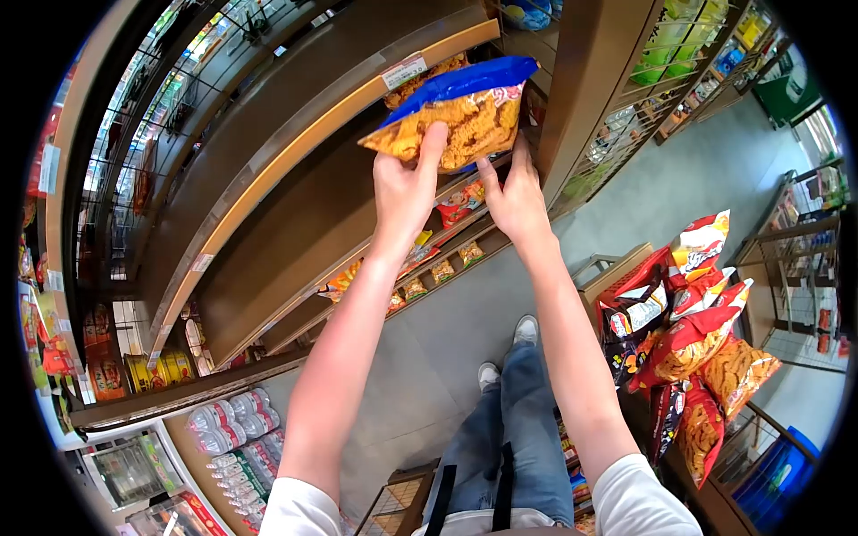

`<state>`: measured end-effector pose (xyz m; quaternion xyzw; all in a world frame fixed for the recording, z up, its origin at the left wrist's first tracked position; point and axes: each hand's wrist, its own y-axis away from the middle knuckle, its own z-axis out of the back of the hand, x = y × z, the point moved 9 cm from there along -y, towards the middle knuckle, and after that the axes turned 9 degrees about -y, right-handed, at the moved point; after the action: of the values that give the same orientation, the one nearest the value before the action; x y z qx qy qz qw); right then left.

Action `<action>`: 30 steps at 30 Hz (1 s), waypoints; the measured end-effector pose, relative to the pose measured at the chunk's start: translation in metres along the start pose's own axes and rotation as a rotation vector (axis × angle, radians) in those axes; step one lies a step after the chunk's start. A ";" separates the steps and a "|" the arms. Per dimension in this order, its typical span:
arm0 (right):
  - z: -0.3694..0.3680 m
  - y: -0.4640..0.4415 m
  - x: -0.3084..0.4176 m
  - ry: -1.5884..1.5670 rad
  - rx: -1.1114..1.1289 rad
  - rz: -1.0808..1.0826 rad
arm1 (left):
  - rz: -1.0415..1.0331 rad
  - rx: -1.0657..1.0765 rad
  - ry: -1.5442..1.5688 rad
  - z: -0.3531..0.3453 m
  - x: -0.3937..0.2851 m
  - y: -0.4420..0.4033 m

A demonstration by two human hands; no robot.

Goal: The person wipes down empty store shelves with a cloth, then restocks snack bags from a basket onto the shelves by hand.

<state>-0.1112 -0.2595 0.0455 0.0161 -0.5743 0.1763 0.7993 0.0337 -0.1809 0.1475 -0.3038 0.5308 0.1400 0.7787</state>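
A bag of crunchy snacks (474, 121), orange-brown with a blue top band, is tilted in front of the upper shelf. Gripping its lower left part is my left hand (407, 192), with the thumb pressed on the front and the fingers hidden behind. My right hand (517, 196) holds the lower right corner between its thumb and fingers, which are partly hidden at the bag's edge. Another snack bag (427, 82) shows behind it on the shelf.
Brown curved shelves (277, 214) extend left, and an upright panel (594, 80) stands close on the right. Red snack bags (688, 335) are piled at my right side. Packs of water bottles (234, 420) stand lower left. Grey floor (393, 380) lies below.
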 end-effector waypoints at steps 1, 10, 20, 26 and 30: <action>0.000 -0.001 0.000 -0.003 -0.012 0.032 | 0.029 -0.012 0.020 -0.002 0.001 -0.004; 0.015 -0.001 0.045 0.037 0.140 -0.168 | 0.242 -0.054 -0.119 -0.001 0.016 -0.035; -0.006 -0.025 0.088 0.132 -0.203 0.179 | 0.349 -0.220 -0.267 0.007 0.024 -0.045; 0.005 -0.008 0.083 -0.025 -0.115 0.171 | 0.164 -0.296 -0.247 0.018 0.027 0.011; 0.028 0.046 0.086 -0.253 0.063 -0.323 | 0.231 -0.280 -0.219 0.041 0.028 0.084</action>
<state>-0.1267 -0.1999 0.1264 0.1551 -0.6542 0.0603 0.7377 0.0296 -0.0931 0.1047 -0.3292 0.4498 0.3332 0.7605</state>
